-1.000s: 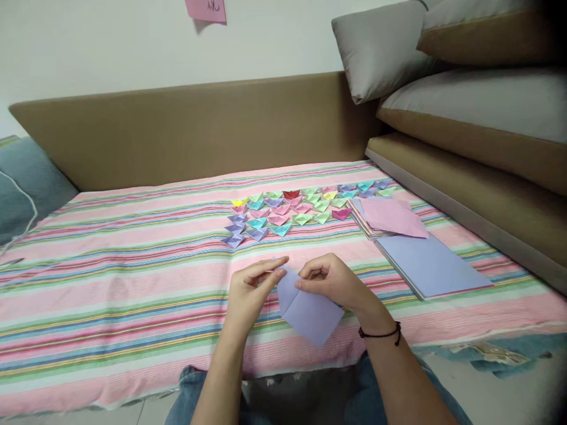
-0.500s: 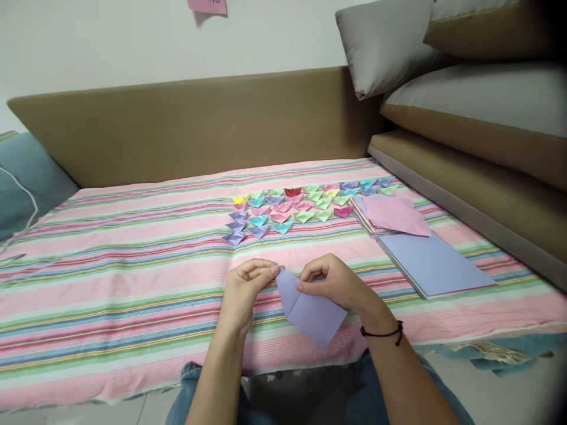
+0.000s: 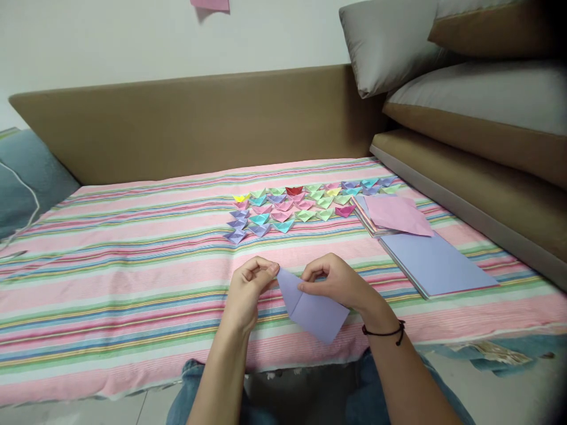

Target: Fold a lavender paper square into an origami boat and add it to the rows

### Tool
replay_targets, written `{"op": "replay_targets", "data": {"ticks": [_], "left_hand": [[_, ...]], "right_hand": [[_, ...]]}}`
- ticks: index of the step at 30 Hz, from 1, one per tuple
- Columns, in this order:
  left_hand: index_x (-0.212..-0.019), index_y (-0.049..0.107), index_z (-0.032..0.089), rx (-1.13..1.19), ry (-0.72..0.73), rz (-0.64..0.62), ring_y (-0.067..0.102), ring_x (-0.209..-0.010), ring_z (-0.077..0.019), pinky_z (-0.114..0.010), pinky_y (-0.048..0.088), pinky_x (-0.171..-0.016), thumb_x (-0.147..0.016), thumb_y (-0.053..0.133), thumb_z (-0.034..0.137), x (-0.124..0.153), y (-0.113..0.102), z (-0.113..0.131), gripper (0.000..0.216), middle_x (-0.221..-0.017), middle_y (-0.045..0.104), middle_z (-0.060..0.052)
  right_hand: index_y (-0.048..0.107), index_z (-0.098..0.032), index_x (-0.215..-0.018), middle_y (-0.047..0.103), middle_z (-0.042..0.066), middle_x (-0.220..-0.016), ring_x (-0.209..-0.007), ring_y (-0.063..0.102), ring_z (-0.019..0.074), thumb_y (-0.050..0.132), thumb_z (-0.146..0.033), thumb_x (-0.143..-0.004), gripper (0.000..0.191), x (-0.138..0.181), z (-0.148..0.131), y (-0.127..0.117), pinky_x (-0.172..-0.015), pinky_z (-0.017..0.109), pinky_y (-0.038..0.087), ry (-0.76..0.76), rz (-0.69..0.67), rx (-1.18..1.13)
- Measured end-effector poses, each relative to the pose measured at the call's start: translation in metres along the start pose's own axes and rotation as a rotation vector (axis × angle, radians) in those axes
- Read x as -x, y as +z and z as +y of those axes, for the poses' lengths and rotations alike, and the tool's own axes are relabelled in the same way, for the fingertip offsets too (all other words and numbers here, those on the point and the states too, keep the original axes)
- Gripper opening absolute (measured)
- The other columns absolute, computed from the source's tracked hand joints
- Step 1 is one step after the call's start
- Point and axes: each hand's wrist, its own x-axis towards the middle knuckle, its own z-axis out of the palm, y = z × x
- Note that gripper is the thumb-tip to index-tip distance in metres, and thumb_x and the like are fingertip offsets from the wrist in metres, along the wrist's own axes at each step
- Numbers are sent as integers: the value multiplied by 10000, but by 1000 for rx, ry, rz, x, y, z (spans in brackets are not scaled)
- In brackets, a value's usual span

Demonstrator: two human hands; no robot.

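Striped bedsheet (image 3: 110,283) | lilac paper (image 3: 312,307), partly folded, creased | left hand (image 3: 248,289) pinches its tip | right hand (image 3: 339,283) grips the fold

Both bare forearms reach forward from the bottom edge and converge near the middle. The left hand (image 3: 248,289) is curled, thumb and forefinger pinched together at its upper right. The right hand (image 3: 339,283) faces it, fingers bent down, thumb and forefinger pinched too. A thin black cord bracelet (image 3: 384,332) circles the right wrist.
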Motion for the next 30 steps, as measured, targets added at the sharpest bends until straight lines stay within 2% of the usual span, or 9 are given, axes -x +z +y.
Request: {"op": "replay_targets", "data": {"ticks": [4,9,14,18,20,22,25,28,30], "left_hand": [[-587,556,149,42,34,-8,540,-584,-87,-208,480,-605,-600,782,280,-1,3,-1,262,-593,584,22],[-645,593,150,3,34,-31,528,-622,-89,-206,478,-602,-652,746,310,1,4,-1,221,-654,567,21],[-637,596,155,-69,136,7,516,-615,-93,-221,483,-630,-689,710,324,2,7,2,210,-635,549,25],[-812,635,160,-144,122,-9,542,-669,-104,-219,478,-639,-718,684,362,2,12,3,227,-738,581,5],[-963,596,172,-160,122,-45,539,-647,-96,-199,453,-605,-697,709,339,2,14,2,335,-748,587,9],[-1020,522,200,-150,130,-81,519,-586,-81,-181,416,-553,-661,742,300,1,15,0,433,-725,593,28],[-932,488,228,-134,150,-151,515,-575,-80,-174,389,-517,-655,745,280,0,14,-2,381,-743,600,35],[-806,592,184,-242,195,-196,515,-612,-90,-186,399,-538,-683,721,273,-1,11,-3,199,-706,569,16],[-802,673,163,-328,202,-183,495,-593,-94,-196,395,-534,-691,713,265,-2,8,-3,156,-644,538,13]], "right_hand": [[660,-125,-623,615,27,-605,-586,535,131,658,-234,-704,136,0,-1,0,-530,231,382,8,-11,-18],[645,-123,-601,590,17,-575,-562,512,119,657,-225,-696,140,0,-2,0,-505,221,364,30,-9,-45],[648,-121,-606,598,20,-584,-572,526,126,665,-233,-687,139,0,-3,0,-510,222,374,42,-11,-78],[620,-128,-580,582,8,-583,-548,510,112,676,-257,-682,174,-1,-4,1,-495,219,357,46,28,-162],[614,-133,-582,568,-2,-575,-532,498,105,686,-276,-674,184,-2,-3,1,-482,218,343,60,61,-218],[619,-137,-598,561,-6,-569,-519,490,104,694,-301,-665,192,-3,-2,2,-469,218,329,75,105,-253],[608,-143,-596,552,-14,-561,-497,474,98,698,-344,-661,230,-5,0,2,-454,218,309,96,202,-296],[595,-146,-590,561,-14,-569,-498,478,97,701,-352,-659,241,-6,2,2,-460,218,316,102,262,-336],[604,-147,-605,580,-8,-588,-511,495,102,699,-347,-665,229,-6,2,2,-469,220,331,98,260,-348]]}}
